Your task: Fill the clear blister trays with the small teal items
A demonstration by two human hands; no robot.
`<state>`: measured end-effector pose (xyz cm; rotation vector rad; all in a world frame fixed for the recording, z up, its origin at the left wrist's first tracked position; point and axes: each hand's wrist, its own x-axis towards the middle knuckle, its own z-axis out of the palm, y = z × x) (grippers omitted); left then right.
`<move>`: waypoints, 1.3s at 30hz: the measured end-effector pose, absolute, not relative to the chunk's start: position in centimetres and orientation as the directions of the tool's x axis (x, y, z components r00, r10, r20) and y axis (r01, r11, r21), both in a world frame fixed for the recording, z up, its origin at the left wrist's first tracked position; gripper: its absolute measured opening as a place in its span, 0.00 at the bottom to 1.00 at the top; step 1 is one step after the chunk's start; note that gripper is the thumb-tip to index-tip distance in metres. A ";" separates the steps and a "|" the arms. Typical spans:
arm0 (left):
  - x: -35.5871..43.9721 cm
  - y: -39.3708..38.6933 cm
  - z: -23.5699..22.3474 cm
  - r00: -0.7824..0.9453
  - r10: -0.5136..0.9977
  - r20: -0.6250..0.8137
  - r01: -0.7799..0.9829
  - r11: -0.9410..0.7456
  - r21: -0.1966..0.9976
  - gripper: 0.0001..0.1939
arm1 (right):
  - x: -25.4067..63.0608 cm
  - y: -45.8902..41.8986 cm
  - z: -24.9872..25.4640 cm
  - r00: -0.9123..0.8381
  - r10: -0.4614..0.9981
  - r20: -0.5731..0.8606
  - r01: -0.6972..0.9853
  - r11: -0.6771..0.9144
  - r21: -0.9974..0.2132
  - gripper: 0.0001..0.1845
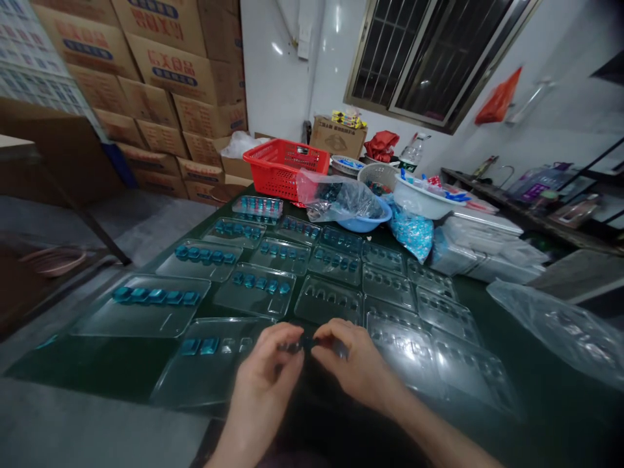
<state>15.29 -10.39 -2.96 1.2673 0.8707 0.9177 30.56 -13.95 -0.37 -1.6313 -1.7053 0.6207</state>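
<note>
My left hand (268, 370) and my right hand (353, 361) are close together over the near edge of the dark green table. Each has thumb and fingertips pinched, and whatever small dark or clear thing lies between them is blurred and cannot be made out. Beside my left hand is a clear plastic tray (180, 383) with two teal blocks (209, 345) in its row of moulded pockets; other pockets show bare. Behind my hands, another clear tray (326, 300) has pockets without teal pieces. A tray (141, 318) at far left carries a row of several teal blocks (156, 296).
More clear trays cover the table (117, 377). At the back stand a red basket (287, 162), a blue basin (365, 221) under clear plastic, a white basin (424, 198) and a bag of blue pieces (412, 231). A plastic sheet (560, 325) lies at right. Cardboard boxes (170, 71) rise behind.
</note>
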 end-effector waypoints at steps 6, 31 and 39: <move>14.8 -10.3 -3.3 0.425 0.860 0.283 0.116 -0.362 0.925 0.07 | 30.4 -13.7 -0.1 0.012 0.998 -0.062 0.262 -0.063 -0.963 0.03; 15.9 -9.2 -3.5 0.372 0.914 -0.164 -0.180 0.245 0.953 0.07 | 28.8 -13.0 -0.4 0.029 0.985 0.171 0.486 0.135 -0.864 0.14; 16.5 -9.2 -3.5 0.294 0.948 -0.123 -0.170 0.179 0.969 0.04 | 29.2 -12.2 -2.0 0.179 0.984 -0.017 0.162 -0.047 -0.986 0.06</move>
